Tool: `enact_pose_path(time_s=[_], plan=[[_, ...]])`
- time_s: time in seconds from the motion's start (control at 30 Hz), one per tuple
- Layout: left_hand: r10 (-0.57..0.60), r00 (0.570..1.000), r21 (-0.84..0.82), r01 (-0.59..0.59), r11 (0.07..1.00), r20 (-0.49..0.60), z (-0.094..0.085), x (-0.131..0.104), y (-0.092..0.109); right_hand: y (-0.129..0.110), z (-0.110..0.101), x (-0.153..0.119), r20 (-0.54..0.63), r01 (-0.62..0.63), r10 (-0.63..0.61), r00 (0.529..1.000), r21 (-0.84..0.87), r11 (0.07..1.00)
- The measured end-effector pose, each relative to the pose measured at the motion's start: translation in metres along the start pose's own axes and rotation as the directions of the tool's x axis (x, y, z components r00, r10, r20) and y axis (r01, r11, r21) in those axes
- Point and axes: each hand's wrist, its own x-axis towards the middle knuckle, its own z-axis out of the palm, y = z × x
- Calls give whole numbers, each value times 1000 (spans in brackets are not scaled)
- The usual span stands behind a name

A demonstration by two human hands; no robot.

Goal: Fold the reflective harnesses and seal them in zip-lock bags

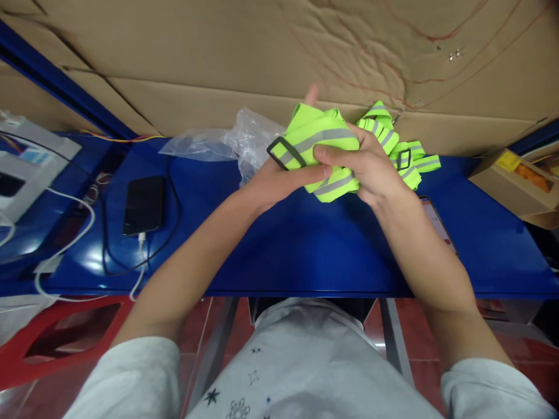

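Note:
A folded bundle of yellow-green reflective strap [334, 134] with grey stripes is held up above the blue table, between both hands. A black slide buckle [286, 153] sits at its left side. My left hand [286, 174] grips the bundle from the left and below, its thumb across the front and one fingertip showing above. My right hand [367, 166] closes on it from the right, thumb pressed on the front; its other fingers are partly hidden behind. More of the same strap [410, 157], with another black buckle, lies just behind my right hand.
Crumpled clear plastic bags [251, 139] lie at the back of the blue table [305, 250]. A black phone [144, 205] with a white cable is on the left; another phone [438, 224] lies beside my right forearm. A cardboard box [515, 183] stands at right, below the cardboard wall [218, 52].

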Motion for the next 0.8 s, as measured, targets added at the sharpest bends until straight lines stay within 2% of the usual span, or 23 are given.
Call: enact_pose_path(time_s=[0.1,0.17,0.23,0.3,0.37,0.43,0.47,0.53,0.67,0.8], plan=[[52,999,238,-53,970,10,-18,-6,5,1,-8,0,-90,7,-6,996,11,1000],[105,993,512,-116,851,51,-40,-10,6,5,-22,-2,-234,64,-62,970,2,998],[113,988,772,-153,617,106,-66,-15,3,12,-40,-8,-411,137,-148,899,-57,989],[48,986,925,-165,342,158,-87,-18,-4,24,-57,-17,-526,155,-190,829,-110,982],[-64,982,977,-171,125,180,-98,-22,-12,39,-66,-29,-570,116,-153,807,-100,988],[-163,971,985,-175,-4,172,-99,-26,-18,52,-66,-40,-579,71,-108,808,-87,994],[-198,965,983,-181,-36,171,-96,-28,-19,56,-64,-44,-570,57,-108,815,-107,993],[-245,950,976,-212,-45,195,-89,-31,-17,58,-56,-51,-528,48,-151,836,-203,978],[-257,924,959,-281,44,283,-86,-26,-11,47,-35,-61,-427,65,-236,873,-377,924],[-225,927,952,-272,142,299,-94,3,-19,49,-17,-67,-339,46,-180,923,-368,929]])
